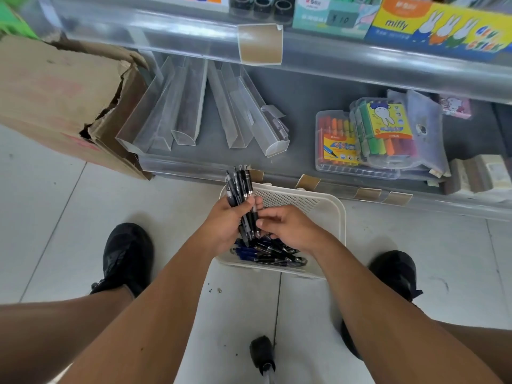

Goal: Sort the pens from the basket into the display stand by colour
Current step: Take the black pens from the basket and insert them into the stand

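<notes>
Stand sat on the low shelf, troughs apparently unfilled. Basket on the floor held mixed blue and black pens. Left hand gripped a black bunch; right hand pinched one pen against it. Best to check barrel colour before adding.

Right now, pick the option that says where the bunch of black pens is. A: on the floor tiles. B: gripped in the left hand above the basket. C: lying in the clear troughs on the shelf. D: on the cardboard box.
B: the left hand grips the bunch of black pens upright over the white basket, while the right hand touches one of them.
</notes>
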Motion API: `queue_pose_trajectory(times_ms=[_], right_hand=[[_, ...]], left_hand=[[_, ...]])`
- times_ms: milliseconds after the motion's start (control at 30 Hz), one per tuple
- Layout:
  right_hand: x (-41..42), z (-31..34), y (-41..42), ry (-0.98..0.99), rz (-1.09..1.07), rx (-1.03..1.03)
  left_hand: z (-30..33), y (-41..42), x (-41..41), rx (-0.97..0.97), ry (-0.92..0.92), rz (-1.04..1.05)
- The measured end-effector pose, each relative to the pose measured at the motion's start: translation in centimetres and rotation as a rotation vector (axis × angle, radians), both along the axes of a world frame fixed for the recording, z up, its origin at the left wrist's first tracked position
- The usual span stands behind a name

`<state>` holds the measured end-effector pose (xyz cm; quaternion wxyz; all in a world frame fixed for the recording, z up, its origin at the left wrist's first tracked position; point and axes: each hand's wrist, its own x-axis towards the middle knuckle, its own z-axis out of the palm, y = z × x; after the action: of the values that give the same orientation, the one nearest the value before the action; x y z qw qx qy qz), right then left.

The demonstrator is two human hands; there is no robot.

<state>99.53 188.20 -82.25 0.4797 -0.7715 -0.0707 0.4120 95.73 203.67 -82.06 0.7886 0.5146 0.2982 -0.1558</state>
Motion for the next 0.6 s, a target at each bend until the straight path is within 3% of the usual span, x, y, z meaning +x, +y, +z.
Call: queue_pose_trajectory(times_ms=[167, 267, 433, 600], right_hand=[[0.5, -0.4, -0.1, 0.061, -0.094, -0.018], [0.7, -1.9, -1.3, -0.008, -0.143, -0.17], [-0.7, -4.5, -3.0, -0.164, 0.053, -0.502], [-1.9, -5.7, -2.7, -0.188, 0.232, -0.553]], left_hand=[[0.0, -0.2, 0.1, 0.055, -0.022, -0.024], [0.1, -0.4, 0.1, 0.086, -0.031, -0.019], [-0.2, -0.2, 0.1, 0.026, -0.014, -0.02], [-0.7, -0.4, 0.1, 0.024, 0.0, -0.031]])
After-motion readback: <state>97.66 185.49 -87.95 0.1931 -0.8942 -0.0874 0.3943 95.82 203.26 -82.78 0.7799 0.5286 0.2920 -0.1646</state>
